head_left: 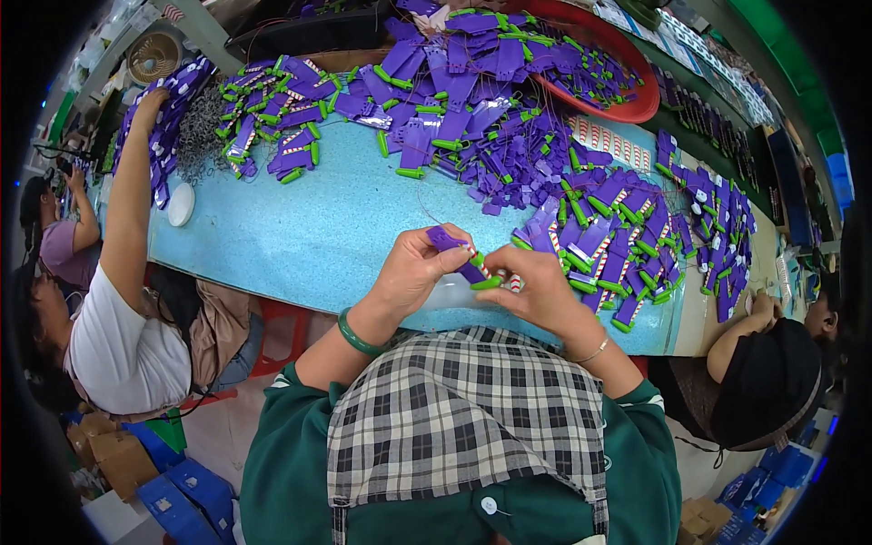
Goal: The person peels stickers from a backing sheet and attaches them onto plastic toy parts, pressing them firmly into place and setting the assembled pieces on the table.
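Observation:
Close in front of me, at the near edge of the table, my left hand pinches a flat purple plastic piece with bright green parts between thumb and fingers. A red-and-white striped strip lies along it. My right hand is closed at the green end, its fingertips pressed together on the striped strip. Under its fingers another bit of red-and-white stripe shows. How much of it is stuck down is hidden. Just right of my hands lies a pile of purple and green pieces, many with the same stripes.
A blue table spreads ahead, with purple pieces heaped at the back. A red basin holds more, beside a sheet of striped stickers. One person reaches across at left near wire clips; another sits at right.

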Tool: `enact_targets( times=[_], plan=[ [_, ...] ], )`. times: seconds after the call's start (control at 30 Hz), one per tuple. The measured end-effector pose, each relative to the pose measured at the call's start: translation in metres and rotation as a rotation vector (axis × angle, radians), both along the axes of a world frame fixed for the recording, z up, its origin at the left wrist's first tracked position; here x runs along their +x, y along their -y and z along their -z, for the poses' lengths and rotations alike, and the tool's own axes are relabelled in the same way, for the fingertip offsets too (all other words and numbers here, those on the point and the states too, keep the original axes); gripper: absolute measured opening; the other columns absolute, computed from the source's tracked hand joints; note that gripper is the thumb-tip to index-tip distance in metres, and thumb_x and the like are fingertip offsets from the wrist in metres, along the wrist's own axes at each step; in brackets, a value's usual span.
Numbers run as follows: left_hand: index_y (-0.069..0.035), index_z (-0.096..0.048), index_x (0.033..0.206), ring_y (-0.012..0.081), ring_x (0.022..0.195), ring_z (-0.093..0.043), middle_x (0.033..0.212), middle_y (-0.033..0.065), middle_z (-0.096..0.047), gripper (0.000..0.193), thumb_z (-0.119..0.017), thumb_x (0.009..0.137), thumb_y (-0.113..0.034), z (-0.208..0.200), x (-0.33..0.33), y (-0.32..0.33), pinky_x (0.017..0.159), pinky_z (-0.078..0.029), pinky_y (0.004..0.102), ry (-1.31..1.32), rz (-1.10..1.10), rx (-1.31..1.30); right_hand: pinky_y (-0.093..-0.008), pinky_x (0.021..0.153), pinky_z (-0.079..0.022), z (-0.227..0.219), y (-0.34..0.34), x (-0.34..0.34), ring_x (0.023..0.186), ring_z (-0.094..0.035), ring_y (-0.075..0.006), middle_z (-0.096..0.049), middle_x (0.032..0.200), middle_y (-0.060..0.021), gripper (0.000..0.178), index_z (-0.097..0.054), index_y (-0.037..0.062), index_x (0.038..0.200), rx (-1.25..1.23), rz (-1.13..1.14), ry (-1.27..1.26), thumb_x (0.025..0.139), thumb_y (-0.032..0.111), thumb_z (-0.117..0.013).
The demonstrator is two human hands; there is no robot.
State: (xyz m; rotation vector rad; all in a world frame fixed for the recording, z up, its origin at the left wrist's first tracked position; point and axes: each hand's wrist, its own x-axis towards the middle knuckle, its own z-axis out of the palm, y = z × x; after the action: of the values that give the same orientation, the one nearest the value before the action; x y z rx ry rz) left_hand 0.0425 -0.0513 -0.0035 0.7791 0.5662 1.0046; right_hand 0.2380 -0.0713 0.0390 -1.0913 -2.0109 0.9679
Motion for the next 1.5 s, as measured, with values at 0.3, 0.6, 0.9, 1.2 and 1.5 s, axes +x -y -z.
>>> enact_targets(
  times=[0.3, 0.6, 0.9, 1.2, 1.5],
  plan=[
    [0.0, -0.057, 0.074, 0.0119, 0.081, -0.054, 0.089, 0.0036, -0.055, 0.015, -0.071, 0.071, -0.002, -0.048, -0.007, -0.005, 0.067, -0.046, 0.0259, -0.671, 0.117, 0.537, -0.0331, 0.048, -0.043, -0.019, -0.021, -0.006, 0.054, -0.055, -0.0227, -0.055, 0.067, -0.0055, 0.017, -0.061, 0.0068, 0.074, 0.203, -0.089, 0.059, 0.073, 0.02, -0.071],
    [-0.002, -0.055, 0.085, 0.0109, 0.064, -0.055, 0.08, 0.0056, -0.063, 0.007, -0.059, 0.084, -0.007, -0.047, -0.057, -0.018, 0.059, -0.045, 0.0239, -0.701, -0.049, 0.265, -0.0376, 0.052, -0.046, 0.012, -0.066, 0.018, 0.062, -0.058, -0.0261, -0.053, 0.068, -0.0058, 0.014, -0.058, 0.0075, 0.069, 0.459, 0.056, 0.658, 0.073, 0.018, -0.066],
    [-0.004, -0.043, 0.105, 0.0197, 0.079, -0.061, 0.088, 0.0091, -0.057, 0.022, -0.056, 0.087, -0.007, -0.035, -0.044, -0.016, 0.072, -0.053, 0.0343, -0.02, -0.156, -0.048, -0.0318, 0.057, -0.051, 0.026, -0.077, -0.005, 0.079, -0.059, -0.0209, -0.054, 0.082, -0.0065, 0.008, -0.059, 0.0066, 0.079, 0.576, 0.026, 0.765, 0.072, 0.008, -0.055],
    [-0.006, -0.045, 0.109, 0.0206, 0.076, -0.063, 0.088, 0.0105, -0.06, 0.022, -0.056, 0.09, -0.01, -0.028, -0.036, -0.008, 0.068, -0.053, 0.0335, 0.117, -0.038, -0.073, -0.0333, 0.056, -0.048, 0.005, -0.06, 0.013, 0.071, -0.06, -0.0229, -0.057, 0.076, -0.0076, 0.015, -0.059, 0.0048, 0.083, 0.368, -0.013, 0.452, 0.071, 0.006, -0.067],
    [-0.002, -0.047, 0.102, 0.0138, 0.065, -0.058, 0.076, 0.0077, -0.059, 0.014, -0.052, 0.092, -0.011, -0.029, -0.018, 0.0, 0.061, -0.047, 0.0263, -0.22, -0.02, 0.101, -0.0207, 0.054, -0.052, -0.011, -0.027, 0.018, 0.07, -0.065, -0.0135, -0.065, 0.081, -0.008, 0.008, -0.061, -0.0022, 0.089, -0.493, 0.149, -0.497, 0.081, -0.001, -0.063]
  ],
)
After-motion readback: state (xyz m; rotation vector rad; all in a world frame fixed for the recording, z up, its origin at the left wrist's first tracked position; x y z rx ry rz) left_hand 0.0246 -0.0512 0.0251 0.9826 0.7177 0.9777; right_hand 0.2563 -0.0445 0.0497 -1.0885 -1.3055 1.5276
